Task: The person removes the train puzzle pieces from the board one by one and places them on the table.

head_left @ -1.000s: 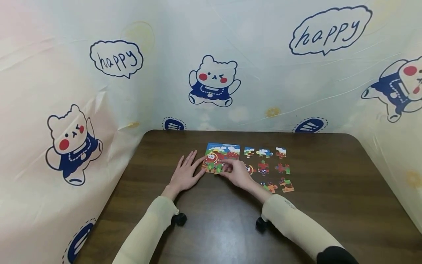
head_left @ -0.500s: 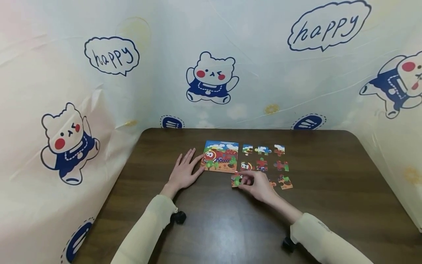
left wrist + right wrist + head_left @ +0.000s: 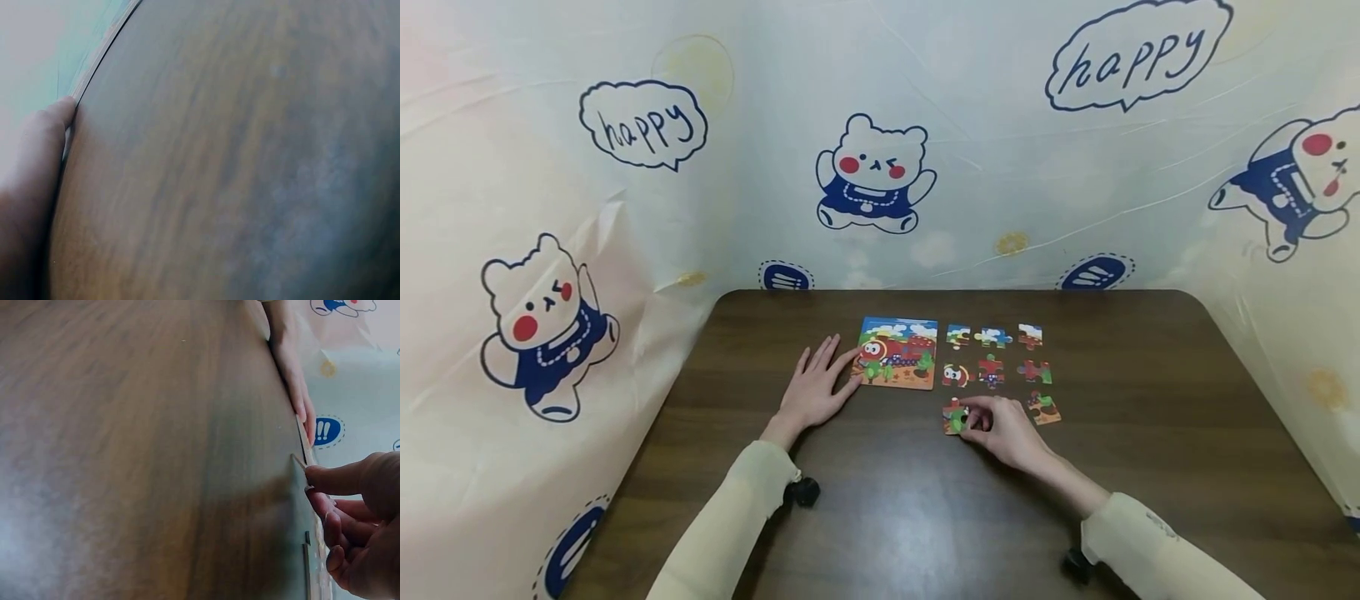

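My left hand (image 3: 813, 387) lies flat with fingers spread on the table, its thumb and index fingertips at the left edge of a square puzzle picture card (image 3: 895, 379). That card shows a red, big-eyed character under a blue sky. To the card's lower right, my right hand (image 3: 1011, 433) pinches a jigsaw piece (image 3: 953, 418) with green and red print between thumb and index finger. In the right wrist view the jigsaw piece (image 3: 299, 460) appears edge-on as a thin sliver at the fingertips. Beneath the right hand, part of the bottom row is hidden.
Loose jigsaw pieces stand in rows right of the card, among them a piece with an eye (image 3: 955, 375), a red one (image 3: 991, 372) and a corner piece (image 3: 1043, 407). The brown wooden table (image 3: 880, 500) meets a printed cloth backdrop (image 3: 985, 167) behind.
My right hand has moved from over the picture card to the right with the jigsaw piece, uncovering the card. The left hand stays at the card's edge. The head view has shifted slightly.
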{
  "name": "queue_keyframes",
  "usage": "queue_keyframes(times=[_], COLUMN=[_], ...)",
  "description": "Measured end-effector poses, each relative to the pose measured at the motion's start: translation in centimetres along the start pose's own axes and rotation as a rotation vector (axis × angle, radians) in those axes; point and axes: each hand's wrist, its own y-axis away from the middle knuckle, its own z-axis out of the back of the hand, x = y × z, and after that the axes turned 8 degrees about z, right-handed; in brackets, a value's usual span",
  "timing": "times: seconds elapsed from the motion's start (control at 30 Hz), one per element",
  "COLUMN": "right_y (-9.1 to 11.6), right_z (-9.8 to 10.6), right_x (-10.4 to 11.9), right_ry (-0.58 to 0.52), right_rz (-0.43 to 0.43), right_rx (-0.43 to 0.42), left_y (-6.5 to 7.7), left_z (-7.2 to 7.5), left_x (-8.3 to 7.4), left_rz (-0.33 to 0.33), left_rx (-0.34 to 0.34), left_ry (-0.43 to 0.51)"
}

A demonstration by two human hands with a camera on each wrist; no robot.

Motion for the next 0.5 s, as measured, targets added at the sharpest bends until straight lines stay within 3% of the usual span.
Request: queue_keyframes(times=[0.23,0.5], right_y=[0.5,0.7], right_z=[-1.2,-0.6], right_x=[-2.3,-0.8], right_ry=[0.199,0.352], right_rz=[0.204,0.152], right_rx=[-0.039,0.025], left_y=[-0.2,-0.2], left_z=[0.0,0.7], left_x=[0.5,1.0], left_rz=[-0.001,-0.008], left_rx=[0.012,0.046], left_ry=[0.005,0.041])
